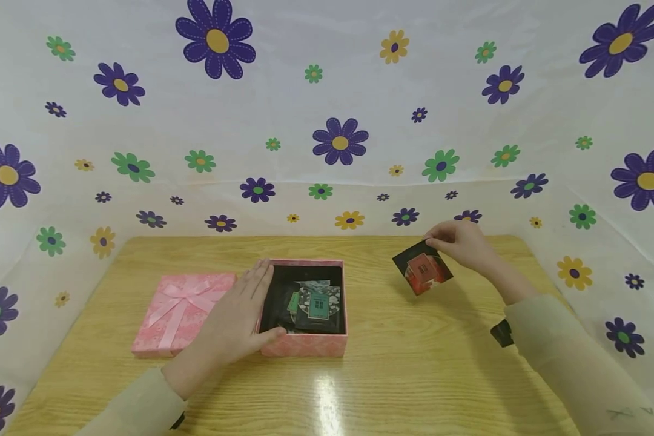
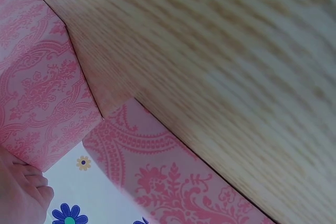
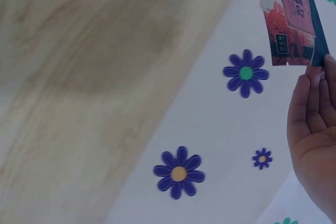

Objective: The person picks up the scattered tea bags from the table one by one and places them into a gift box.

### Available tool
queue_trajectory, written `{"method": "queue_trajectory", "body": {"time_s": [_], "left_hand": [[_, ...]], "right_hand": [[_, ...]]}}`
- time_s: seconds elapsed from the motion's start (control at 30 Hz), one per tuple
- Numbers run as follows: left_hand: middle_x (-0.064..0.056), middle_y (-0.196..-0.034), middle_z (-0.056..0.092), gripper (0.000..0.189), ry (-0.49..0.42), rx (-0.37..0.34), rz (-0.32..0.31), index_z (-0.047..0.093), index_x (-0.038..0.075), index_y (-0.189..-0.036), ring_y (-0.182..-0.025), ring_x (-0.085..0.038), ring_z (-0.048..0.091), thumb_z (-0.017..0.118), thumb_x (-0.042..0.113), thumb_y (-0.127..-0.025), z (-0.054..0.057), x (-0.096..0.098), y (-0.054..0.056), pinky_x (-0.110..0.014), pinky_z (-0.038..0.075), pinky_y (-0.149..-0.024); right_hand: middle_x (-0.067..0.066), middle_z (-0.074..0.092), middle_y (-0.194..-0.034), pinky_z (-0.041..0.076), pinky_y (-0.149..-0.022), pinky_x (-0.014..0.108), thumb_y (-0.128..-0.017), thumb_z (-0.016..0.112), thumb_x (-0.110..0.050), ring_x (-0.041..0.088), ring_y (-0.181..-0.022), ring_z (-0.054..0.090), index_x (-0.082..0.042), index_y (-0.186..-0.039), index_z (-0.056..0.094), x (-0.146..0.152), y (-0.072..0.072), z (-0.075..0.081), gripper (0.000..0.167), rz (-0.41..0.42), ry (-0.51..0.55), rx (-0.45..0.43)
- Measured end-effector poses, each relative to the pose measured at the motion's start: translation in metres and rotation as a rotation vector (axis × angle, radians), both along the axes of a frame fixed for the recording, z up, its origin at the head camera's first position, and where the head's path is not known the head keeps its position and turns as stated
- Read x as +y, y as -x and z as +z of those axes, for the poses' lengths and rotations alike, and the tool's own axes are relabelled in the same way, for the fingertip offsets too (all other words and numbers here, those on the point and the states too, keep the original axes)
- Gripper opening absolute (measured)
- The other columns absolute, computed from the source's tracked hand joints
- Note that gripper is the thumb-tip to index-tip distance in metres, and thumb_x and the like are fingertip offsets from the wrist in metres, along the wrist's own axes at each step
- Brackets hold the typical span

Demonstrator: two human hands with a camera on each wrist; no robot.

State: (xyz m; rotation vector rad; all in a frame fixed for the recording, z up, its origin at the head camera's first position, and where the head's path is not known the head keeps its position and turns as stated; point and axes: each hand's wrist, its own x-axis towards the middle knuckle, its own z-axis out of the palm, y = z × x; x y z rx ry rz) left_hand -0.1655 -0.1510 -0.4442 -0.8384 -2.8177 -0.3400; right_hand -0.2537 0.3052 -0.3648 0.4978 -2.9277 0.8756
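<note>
My right hand [image 1: 460, 245] pinches a black and red sachet [image 1: 423, 268] by its upper corner, above the right part of the table. The right wrist view shows the same sachet [image 3: 291, 19] hanging from the fingertips of the right hand [image 3: 317, 124]. With fingers stretched out, my left hand [image 1: 245, 309] rests along the left side of an uncovered pink box [image 1: 305, 346]. Inside the box, dark sachets lie overlapped; the top sachet [image 1: 318, 307] has a green label and white flowers. In the left wrist view, the left hand [image 2: 23, 192] touches the box's patterned side [image 2: 47, 93].
Left of the box lies its pink lid [image 1: 169, 309] with a ribbon bow, partly behind my left hand and forearm. Both stand on a wood-grain table [image 1: 392, 375]. A white cloth with flower prints [image 1: 283, 109] surrounds the table at the back and sides.
</note>
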Motion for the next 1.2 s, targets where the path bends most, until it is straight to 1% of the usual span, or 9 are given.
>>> {"method": "queue_trajectory", "body": {"time_s": [0.1, 0.17, 0.2, 0.27, 0.4, 0.5, 0.87, 1.03, 1.2], "left_hand": [[-0.02, -0.176, 0.023, 0.113, -0.004, 0.001, -0.002, 0.022, -0.003, -0.167, -0.164, -0.038, 0.026, 0.069, 0.065, -0.089, 0.0, 0.0, 0.0, -0.054, 0.03, -0.131], [-0.02, -0.177, 0.023, 0.113, -0.006, 0.002, -0.001, 0.022, -0.003, -0.167, -0.164, -0.038, 0.026, 0.068, 0.065, -0.089, -0.001, 0.0, 0.0, -0.054, 0.03, -0.131], [-0.02, -0.176, 0.023, 0.113, -0.006, 0.004, -0.002, 0.022, -0.003, -0.167, -0.164, -0.038, 0.026, 0.068, 0.065, -0.089, -0.001, 0.0, 0.0, -0.054, 0.03, -0.131], [-0.02, -0.176, 0.024, 0.113, -0.005, 0.004, -0.001, 0.022, -0.003, -0.167, -0.164, -0.038, 0.026, 0.068, 0.066, -0.089, -0.001, 0.0, 0.001, -0.054, 0.03, -0.131], [-0.021, -0.176, 0.025, 0.113, -0.007, 0.004, -0.001, 0.023, -0.003, -0.167, -0.164, -0.038, 0.026, 0.068, 0.066, -0.089, -0.002, 0.0, 0.001, -0.054, 0.03, -0.131], [-0.021, -0.175, 0.026, 0.113, -0.01, 0.004, -0.001, 0.023, -0.003, -0.167, -0.163, -0.038, 0.027, 0.068, 0.066, -0.089, -0.002, 0.0, 0.0, -0.054, 0.03, -0.131], [-0.02, -0.176, 0.025, 0.113, -0.013, 0.006, 0.0, 0.023, -0.003, -0.167, -0.164, -0.038, 0.026, 0.068, 0.066, -0.089, -0.001, 0.0, 0.0, -0.054, 0.03, -0.131], [-0.02, -0.176, 0.024, 0.112, -0.01, 0.001, 0.003, 0.023, -0.003, -0.167, -0.164, -0.038, 0.026, 0.068, 0.065, -0.09, -0.001, 0.0, 0.0, -0.054, 0.03, -0.131], [-0.02, -0.175, 0.026, 0.112, -0.009, 0.008, 0.0, 0.024, -0.003, -0.166, -0.163, -0.038, 0.027, 0.068, 0.065, -0.09, -0.001, 0.0, 0.0, -0.054, 0.031, -0.131]], "right_hand": [[0.02, 0.08, -0.106, 0.062, -0.086, 0.036, -0.102, 0.07, -0.008, 0.032, -0.097, 0.077, 0.001, -0.109, 0.078, -0.01, 0.002, 0.009, 0.014, -0.006, 0.003, -0.016], [0.02, 0.079, -0.108, 0.062, -0.092, 0.049, -0.104, 0.068, -0.01, 0.034, -0.1, 0.076, 0.001, -0.111, 0.077, -0.018, 0.004, 0.015, 0.016, -0.001, 0.005, -0.035], [0.02, 0.079, -0.109, 0.061, -0.093, 0.051, -0.104, 0.068, -0.01, 0.034, -0.101, 0.075, 0.0, -0.112, 0.077, -0.022, 0.004, 0.018, 0.016, 0.004, 0.011, -0.043], [0.019, 0.079, -0.109, 0.061, -0.092, 0.049, -0.105, 0.067, -0.01, 0.032, -0.1, 0.075, 0.0, -0.112, 0.077, -0.03, 0.006, 0.024, 0.016, 0.02, 0.013, -0.039], [0.017, 0.08, -0.105, 0.06, -0.087, 0.042, -0.104, 0.068, -0.009, 0.03, -0.094, 0.074, -0.001, -0.109, 0.078, -0.049, 0.009, 0.033, 0.014, 0.058, 0.01, 0.024], [0.017, 0.08, -0.103, 0.06, -0.086, 0.04, -0.103, 0.069, -0.009, 0.028, -0.091, 0.074, -0.001, -0.108, 0.079, -0.062, 0.011, 0.038, 0.014, 0.075, 0.015, 0.051], [0.015, 0.08, -0.104, 0.06, -0.088, 0.042, -0.102, 0.07, -0.009, 0.027, -0.09, 0.074, -0.001, -0.109, 0.079, -0.108, 0.017, 0.051, 0.014, 0.153, 0.091, 0.057], [0.014, 0.08, -0.104, 0.059, -0.087, 0.038, -0.102, 0.07, -0.01, 0.026, -0.09, 0.073, -0.003, -0.109, 0.08, -0.127, 0.017, 0.053, 0.014, 0.177, 0.131, 0.055], [0.013, 0.08, -0.102, 0.059, -0.082, 0.033, -0.102, 0.071, -0.01, 0.024, -0.087, 0.072, -0.003, -0.109, 0.08, -0.146, 0.018, 0.05, 0.014, 0.213, 0.173, 0.044]]}}
